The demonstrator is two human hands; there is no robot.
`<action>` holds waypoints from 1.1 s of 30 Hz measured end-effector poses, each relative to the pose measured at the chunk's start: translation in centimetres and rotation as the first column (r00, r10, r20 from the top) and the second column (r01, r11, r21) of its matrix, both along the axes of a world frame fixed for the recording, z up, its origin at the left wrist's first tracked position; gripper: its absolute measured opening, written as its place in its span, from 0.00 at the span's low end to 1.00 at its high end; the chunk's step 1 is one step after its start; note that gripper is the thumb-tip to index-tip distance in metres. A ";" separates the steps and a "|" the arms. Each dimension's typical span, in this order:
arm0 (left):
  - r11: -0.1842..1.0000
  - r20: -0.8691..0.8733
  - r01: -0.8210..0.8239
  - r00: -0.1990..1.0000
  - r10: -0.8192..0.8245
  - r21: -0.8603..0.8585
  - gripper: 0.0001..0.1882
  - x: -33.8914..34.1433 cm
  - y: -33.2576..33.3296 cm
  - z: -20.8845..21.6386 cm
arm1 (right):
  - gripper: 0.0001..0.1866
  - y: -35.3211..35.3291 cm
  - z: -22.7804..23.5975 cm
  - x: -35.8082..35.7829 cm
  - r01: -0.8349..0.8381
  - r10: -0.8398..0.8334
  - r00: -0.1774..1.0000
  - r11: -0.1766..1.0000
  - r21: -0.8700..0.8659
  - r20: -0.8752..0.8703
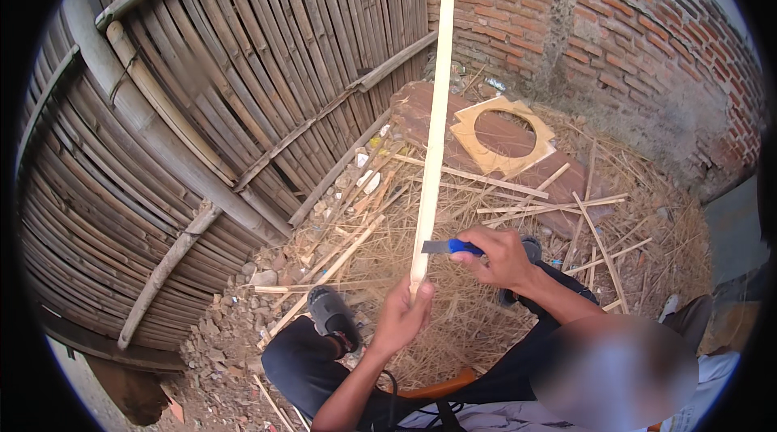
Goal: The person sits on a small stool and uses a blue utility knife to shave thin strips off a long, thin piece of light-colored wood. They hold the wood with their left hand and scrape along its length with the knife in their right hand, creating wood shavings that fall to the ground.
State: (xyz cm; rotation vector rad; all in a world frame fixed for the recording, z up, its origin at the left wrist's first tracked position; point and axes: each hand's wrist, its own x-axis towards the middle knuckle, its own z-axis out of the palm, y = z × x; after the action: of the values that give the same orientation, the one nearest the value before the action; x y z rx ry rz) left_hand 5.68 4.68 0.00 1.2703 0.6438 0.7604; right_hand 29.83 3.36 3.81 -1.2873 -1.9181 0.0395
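Observation:
A long pale bamboo strip [438, 108] rises from my lap area toward the far wall. My left hand [402, 315] is closed round its near end. In my right hand [498, 258] is a knife [453, 247] with a blue handle and a broad grey blade. The blade points left, and its tip meets the strip a little above my left hand. My fingers wrap round the blue handle. Below the strip, dry shavings [461, 319] cover the ground between my feet.
Several cut strips [595, 246] lie scattered at the right. A brown board [421, 112] and a cardboard piece with a round hole [544, 163] lie farther off. A bamboo fence [267, 52] stands left, a brick wall [647, 44] behind. Part of a blurred person [619, 375] shows at lower right.

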 end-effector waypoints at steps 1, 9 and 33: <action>1.000 -0.008 -0.006 1.000 0.006 0.006 0.16 0.0 0.1 0.2 | 0.15 -0.3 -0.3 -0.6 -0.025 0.025 0.999 1.000 -0.014 0.022; 0.993 -0.088 -0.095 0.991 0.101 0.072 0.19 -0.1 0.1 -0.5 | 0.13 -0.4 -0.7 -2.7 -0.094 0.096 0.994 0.995 -0.025 0.059; 0.991 -0.178 0.048 0.982 -0.070 -0.127 0.19 -0.4 -1.1 -0.1 | 0.20 4.3 2.6 11.8 0.611 -0.598 0.754 0.790 -0.044 -0.271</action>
State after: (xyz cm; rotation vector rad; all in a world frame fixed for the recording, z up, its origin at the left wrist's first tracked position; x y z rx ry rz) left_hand 5.29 3.58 -0.10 1.2491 0.7852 0.5516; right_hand 41.63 7.69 6.37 -1.7200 -1.1899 -0.1546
